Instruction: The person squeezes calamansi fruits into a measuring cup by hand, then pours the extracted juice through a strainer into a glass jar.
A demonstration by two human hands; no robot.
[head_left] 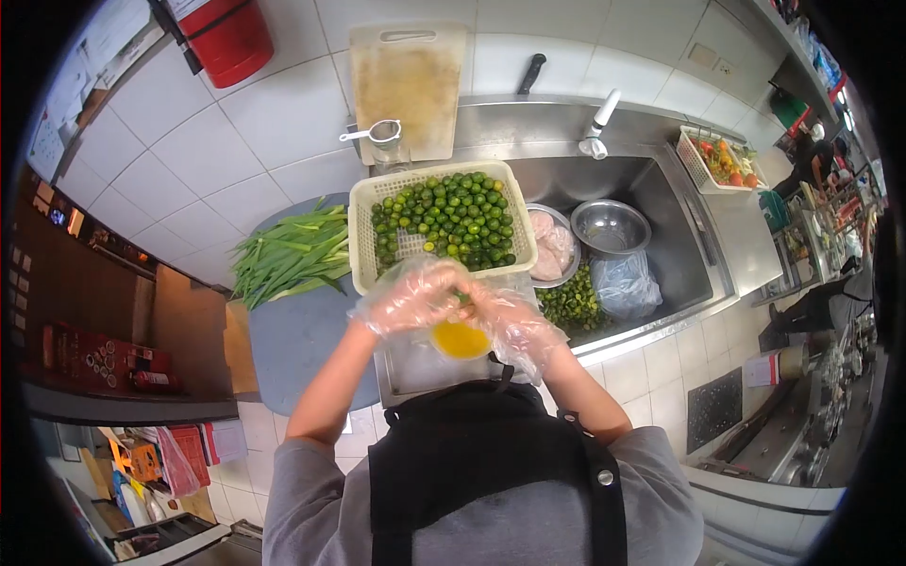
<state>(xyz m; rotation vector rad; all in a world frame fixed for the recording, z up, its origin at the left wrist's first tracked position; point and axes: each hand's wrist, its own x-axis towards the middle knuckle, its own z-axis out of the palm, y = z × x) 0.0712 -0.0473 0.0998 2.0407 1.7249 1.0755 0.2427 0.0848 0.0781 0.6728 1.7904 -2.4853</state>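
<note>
My left hand (415,294) and my right hand (517,325), both in clear plastic gloves, meet with closed fingers. Between them shows a bit of a small green lime (462,297), mostly hidden by the fingers. Just below is a container of yellow juice (461,341). Beyond my hands, a cream plastic basket (360,231) holds many small green limes (462,212), a few of them yellowish. Under the juice container lies a metal tray (404,366).
Left of the basket, green leafy stalks (294,250) lie on a grey round-ended surface (307,344). A strainer (385,131) and cutting board (406,90) stand behind. The sink (661,203) holds a steel bowl (612,226), raw meat (552,247), squeezed lime halves (571,300) and a plastic bag (626,286).
</note>
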